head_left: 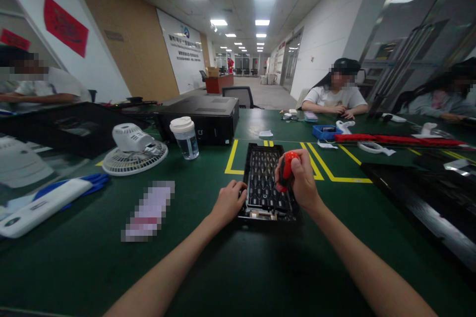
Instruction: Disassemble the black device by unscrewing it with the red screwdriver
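Observation:
A black tray-like case with rows of dark round cells lies on the green table, and metal parts show at its near end. My left hand rests at the case's left edge, fingers bent against the rim; whether it grips the rim is hard to tell. Above the right side of the case, my right hand is wrapped round the red and black handle of a tool, probably a screwdriver. Its tip is hidden or too dark to make out.
A lidded cup, a white fan and a big black box stand at the left. Nearer lie a white device and blue gloves. A dark panel is at the right. Several people sit around.

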Demonstrator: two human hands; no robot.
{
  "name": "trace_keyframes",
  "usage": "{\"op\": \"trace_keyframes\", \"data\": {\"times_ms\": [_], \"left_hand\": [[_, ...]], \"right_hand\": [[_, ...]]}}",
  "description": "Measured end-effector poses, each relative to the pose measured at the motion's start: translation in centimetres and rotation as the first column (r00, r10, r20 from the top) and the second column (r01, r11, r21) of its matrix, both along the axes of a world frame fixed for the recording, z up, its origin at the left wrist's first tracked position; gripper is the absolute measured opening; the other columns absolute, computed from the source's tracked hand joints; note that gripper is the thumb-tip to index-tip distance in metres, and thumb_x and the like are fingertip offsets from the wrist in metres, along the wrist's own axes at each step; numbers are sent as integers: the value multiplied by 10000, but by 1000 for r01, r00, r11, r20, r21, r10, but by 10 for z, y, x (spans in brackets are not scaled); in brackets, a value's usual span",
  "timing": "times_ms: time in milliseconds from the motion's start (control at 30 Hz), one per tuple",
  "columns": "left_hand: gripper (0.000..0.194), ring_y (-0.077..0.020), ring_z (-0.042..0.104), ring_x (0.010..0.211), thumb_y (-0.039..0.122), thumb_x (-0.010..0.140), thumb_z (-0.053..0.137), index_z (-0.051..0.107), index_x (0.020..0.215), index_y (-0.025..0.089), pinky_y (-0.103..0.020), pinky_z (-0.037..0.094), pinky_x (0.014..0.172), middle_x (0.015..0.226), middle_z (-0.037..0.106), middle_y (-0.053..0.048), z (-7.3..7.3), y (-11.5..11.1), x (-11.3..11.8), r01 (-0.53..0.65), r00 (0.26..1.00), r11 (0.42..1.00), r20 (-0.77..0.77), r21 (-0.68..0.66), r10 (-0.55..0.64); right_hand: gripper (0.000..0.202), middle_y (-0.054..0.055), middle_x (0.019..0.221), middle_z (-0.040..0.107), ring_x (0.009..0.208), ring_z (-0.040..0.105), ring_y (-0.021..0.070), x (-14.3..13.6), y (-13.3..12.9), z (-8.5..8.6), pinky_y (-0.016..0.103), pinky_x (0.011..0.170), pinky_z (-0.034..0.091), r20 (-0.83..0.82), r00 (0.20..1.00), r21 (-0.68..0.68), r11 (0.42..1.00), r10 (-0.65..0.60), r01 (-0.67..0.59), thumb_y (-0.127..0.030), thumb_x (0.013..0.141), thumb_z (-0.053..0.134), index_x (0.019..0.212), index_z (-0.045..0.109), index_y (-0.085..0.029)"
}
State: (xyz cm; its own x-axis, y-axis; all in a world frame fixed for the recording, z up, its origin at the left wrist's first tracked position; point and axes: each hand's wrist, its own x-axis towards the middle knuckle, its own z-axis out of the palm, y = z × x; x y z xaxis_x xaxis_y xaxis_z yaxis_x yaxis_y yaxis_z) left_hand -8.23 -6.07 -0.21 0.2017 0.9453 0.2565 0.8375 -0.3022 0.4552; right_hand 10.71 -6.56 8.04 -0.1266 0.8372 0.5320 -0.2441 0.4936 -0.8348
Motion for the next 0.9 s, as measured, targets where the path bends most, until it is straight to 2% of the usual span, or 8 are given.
{"op": "trace_keyframes", "data": {"times_ms": [433,700,900], "left_hand": [[261,-166,546,915,317,870,355,572,981,222,-311,411,844,971,557,-37,1,-1,0,7,1000,1000,6,6,-7],[256,-164,549,914,317,869,360,575,975,227,-310,409,853,970,561,-33,1,-1,1,-8,1000,1000,12,-6,8],[255,-161,548,904,322,870,357,570,973,224,-312,410,852,964,557,-33,-1,0,0,3,1000,1000,17,13,-3]], "right_hand": [[178,-70,585,517,471,520,80,3,-1,3,185,436,432,52,997,62,997,-52,48,-341,849,480,875,342,-231],[217,-67,590,531,458,538,91,4,-1,3,191,406,450,85,986,56,988,-146,142,-323,808,539,856,348,-231],[243,-66,676,488,483,558,82,3,-2,6,198,407,475,82,976,62,979,-200,196,-287,766,591,804,359,-225]]}}
